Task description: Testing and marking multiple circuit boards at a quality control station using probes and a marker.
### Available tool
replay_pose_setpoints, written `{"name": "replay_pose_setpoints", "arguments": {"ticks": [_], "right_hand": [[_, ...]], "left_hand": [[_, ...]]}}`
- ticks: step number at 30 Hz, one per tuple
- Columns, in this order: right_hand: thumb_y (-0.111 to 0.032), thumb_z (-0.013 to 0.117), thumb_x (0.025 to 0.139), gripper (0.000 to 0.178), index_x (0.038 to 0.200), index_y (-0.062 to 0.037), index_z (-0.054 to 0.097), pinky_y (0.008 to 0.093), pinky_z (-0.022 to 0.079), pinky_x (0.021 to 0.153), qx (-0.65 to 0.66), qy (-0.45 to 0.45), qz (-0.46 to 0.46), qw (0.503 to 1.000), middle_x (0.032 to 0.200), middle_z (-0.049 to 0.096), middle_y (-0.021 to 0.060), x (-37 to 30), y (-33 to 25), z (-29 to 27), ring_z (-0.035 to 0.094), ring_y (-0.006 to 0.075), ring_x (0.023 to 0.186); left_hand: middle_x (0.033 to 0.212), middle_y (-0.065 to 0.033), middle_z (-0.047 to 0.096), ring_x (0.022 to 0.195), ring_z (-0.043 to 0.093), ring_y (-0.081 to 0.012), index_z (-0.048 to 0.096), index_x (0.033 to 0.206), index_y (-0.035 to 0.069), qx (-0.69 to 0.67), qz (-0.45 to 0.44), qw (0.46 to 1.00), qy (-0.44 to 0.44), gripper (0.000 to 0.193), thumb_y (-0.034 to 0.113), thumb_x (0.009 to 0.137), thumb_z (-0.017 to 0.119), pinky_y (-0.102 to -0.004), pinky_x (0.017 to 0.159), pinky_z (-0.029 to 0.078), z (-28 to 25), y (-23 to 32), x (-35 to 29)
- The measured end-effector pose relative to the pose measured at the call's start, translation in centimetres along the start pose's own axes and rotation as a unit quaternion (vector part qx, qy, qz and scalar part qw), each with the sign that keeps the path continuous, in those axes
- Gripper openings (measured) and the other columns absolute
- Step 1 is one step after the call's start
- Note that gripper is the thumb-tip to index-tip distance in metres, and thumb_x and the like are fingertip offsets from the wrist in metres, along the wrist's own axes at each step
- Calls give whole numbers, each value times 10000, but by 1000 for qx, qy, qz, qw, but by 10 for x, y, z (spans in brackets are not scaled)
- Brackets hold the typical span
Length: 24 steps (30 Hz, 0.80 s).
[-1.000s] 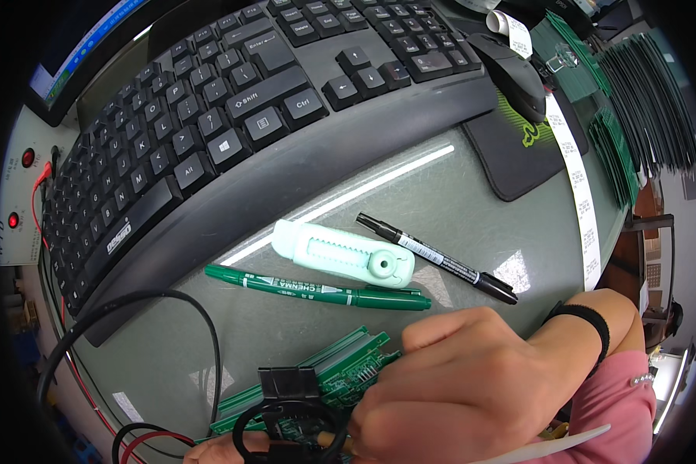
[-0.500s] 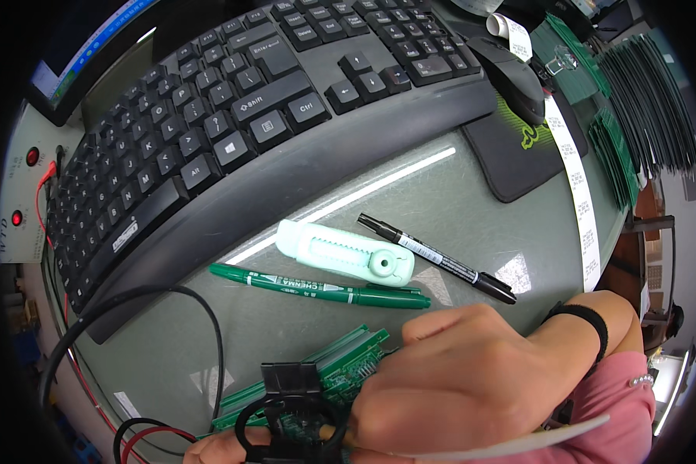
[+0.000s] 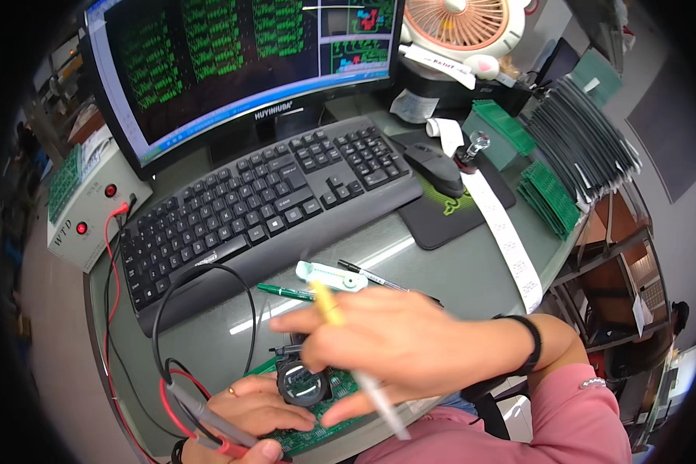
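My right hand (image 3: pixel 379 336) was closed around a slim yellow-and-white stick (image 3: pixel 328 302), tucked between the fingers with the forefinger extended; blur prevented me from identifying its tip. My left hand (image 3: pixel 259 410) rested with bent fingers on the green circuit board (image 3: pixel 309 438). A grey-and-red test probe (image 3: pixel 209 414) ran down to its thumb, but I could not tell whether the thumb and fingers gripped it. A black-rimmed loupe (image 3: pixel 301 383) sat over the board, beneath my right hand; contact between the two could not be confirmed.

In my judgement, sound handling called for steady, light pressure from the left fingers, preferably near the board's edge, so that nothing flexed or slid. The loupe was best kept square above the area under inspection, with the right hand out of its line of sight. The stick needed a firm hold, its ends clear of small parts, and the probe's leads were best kept from dragging across the surface.

The board lay at the near side of the desk (image 3: pixel 464 278), in front of the keyboard (image 3: pixel 240 209) and nearer to me than the green marker (image 3: pixel 284 291). Its exposed face was green and crowded with small components. Hands and loupe hid much of it, so I could not assess its full outline or condition
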State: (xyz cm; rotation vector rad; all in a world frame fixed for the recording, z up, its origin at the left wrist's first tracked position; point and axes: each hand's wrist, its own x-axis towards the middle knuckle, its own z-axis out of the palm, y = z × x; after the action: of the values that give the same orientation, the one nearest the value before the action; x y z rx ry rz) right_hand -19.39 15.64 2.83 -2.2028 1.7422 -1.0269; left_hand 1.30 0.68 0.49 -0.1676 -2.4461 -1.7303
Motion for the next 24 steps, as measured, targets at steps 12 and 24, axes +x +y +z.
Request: {"name": "replay_pose_setpoints", "arguments": {"ticks": [12,24], "right_hand": [[-168,825,658,425,878,-56,479,360,486,705,-137,97,217,962,939,616,131,-34,54,-34,631,298,875],[-216,660,771,196,915,-121,566,519,364,1031,-59,-188,-8,980,1283,567,111,-27,21,-8,527,278,1217]], "left_hand": [[948,-60,701,969,635,-250,697,908,77,6,-16,998,-63,362,313,840,432,-446,1046,333,-7,-7,-2],[941,-90,677,975,615,-281,682,934,44,13,-22,997,-70,334,283,817,480,-456,1015,355,-8,-5,-3]]}}
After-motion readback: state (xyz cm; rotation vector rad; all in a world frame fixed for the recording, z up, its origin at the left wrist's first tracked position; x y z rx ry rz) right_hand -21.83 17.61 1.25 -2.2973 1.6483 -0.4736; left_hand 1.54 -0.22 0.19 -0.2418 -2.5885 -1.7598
